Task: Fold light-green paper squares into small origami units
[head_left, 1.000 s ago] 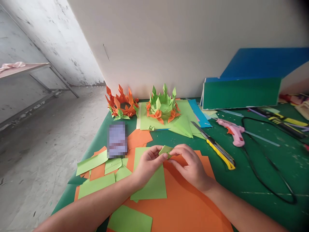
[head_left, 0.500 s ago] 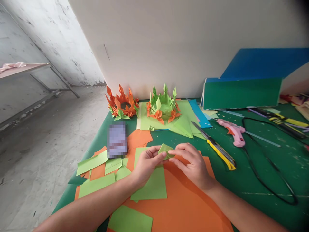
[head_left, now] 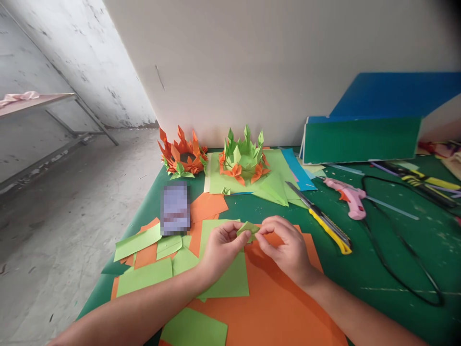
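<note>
A small folded piece of green paper (head_left: 248, 228) is held up between my two hands, above a large orange sheet (head_left: 284, 302). My left hand (head_left: 224, 242) pinches it from the left, thumb on the near side. My right hand (head_left: 283, 242) pinches its right corner between thumb and fingertips. Under my left hand lies a flat green paper sheet (head_left: 230, 278). Beyond the hands stand a green paper crown (head_left: 243, 154) with orange flowers and an orange paper crown (head_left: 180, 156) with green pieces.
To the right lie a yellow box cutter (head_left: 329, 226), blade out, and a pink glue gun (head_left: 349, 194) with a looping black cord (head_left: 382, 269). Left are paper scraps (head_left: 144, 276) and a blurred, phone-like rectangle (head_left: 175, 207). A green board (head_left: 360, 141) leans at the back.
The folded green paper has tilted and shows a narrower face. My right fingers have closed into a tighter pinch at its right corner. The left hand has barely moved.
</note>
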The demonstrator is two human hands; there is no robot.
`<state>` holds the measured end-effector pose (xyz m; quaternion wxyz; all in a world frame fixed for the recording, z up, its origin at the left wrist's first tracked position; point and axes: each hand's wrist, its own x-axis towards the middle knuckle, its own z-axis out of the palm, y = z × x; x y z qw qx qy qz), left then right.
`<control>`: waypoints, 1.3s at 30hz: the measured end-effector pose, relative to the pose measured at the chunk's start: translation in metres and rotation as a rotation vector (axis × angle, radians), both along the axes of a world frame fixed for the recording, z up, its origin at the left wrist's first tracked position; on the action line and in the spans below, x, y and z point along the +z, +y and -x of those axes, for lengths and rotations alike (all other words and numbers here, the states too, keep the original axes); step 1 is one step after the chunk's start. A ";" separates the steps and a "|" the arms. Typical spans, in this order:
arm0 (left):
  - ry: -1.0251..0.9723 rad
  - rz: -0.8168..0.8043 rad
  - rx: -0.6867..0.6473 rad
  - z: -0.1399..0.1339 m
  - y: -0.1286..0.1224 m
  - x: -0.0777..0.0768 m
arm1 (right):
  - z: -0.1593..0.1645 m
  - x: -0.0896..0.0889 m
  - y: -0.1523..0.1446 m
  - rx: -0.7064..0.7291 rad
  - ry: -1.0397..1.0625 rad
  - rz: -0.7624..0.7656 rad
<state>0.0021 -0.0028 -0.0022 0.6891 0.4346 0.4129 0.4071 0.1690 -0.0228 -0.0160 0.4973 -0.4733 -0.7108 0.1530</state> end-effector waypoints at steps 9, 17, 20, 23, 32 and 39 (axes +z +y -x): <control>0.058 -0.065 -0.050 -0.001 -0.001 0.001 | -0.001 -0.001 0.002 -0.022 0.075 0.115; 0.048 -0.071 -0.070 0.000 -0.002 0.002 | -0.002 -0.004 0.000 -0.005 0.123 0.131; 0.060 -0.070 -0.062 0.000 -0.002 0.002 | -0.001 -0.004 0.000 0.014 0.129 0.119; 0.072 -0.043 -0.037 0.001 -0.001 0.002 | 0.000 -0.003 -0.001 0.029 0.147 0.128; 0.069 0.021 0.010 0.001 0.000 0.001 | 0.003 -0.001 -0.002 0.115 0.412 0.423; 0.046 0.029 0.037 0.003 0.003 0.002 | 0.001 0.000 -0.001 0.190 0.487 0.480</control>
